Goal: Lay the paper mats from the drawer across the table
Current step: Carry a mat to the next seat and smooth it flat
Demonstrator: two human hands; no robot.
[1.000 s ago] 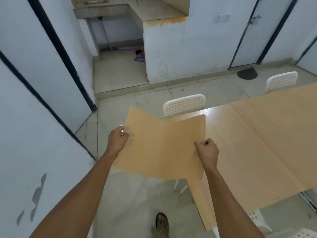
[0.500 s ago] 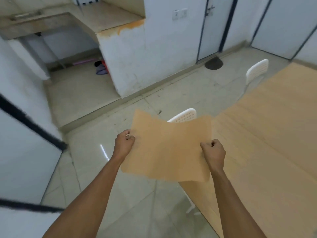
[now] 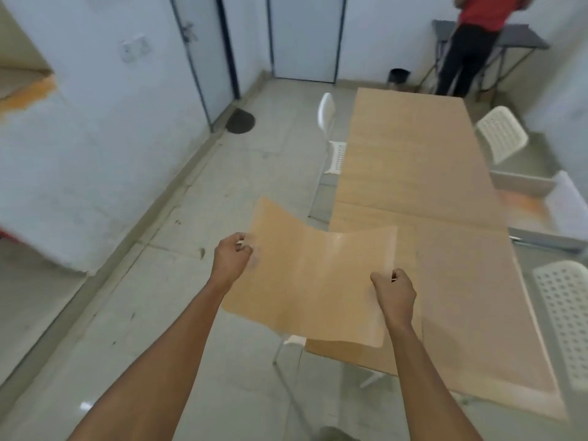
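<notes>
One long table [image 3: 413, 173] runs away toward 12 o'clock, and its near end sits at about 3 o'clock from the mat [image 3: 313, 281]. The mat hangs in the air, half over the floor. The right hand [image 3: 394, 294] pinches its right edge and is nearer the table. The left hand [image 3: 230, 259] pinches its left edge.

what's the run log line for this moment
left hand: pinching left edge of tan paper mat | right hand: pinching right edge | mat: airborne, sagging, near corner of long light wooden table | state: not yet laid
</notes>
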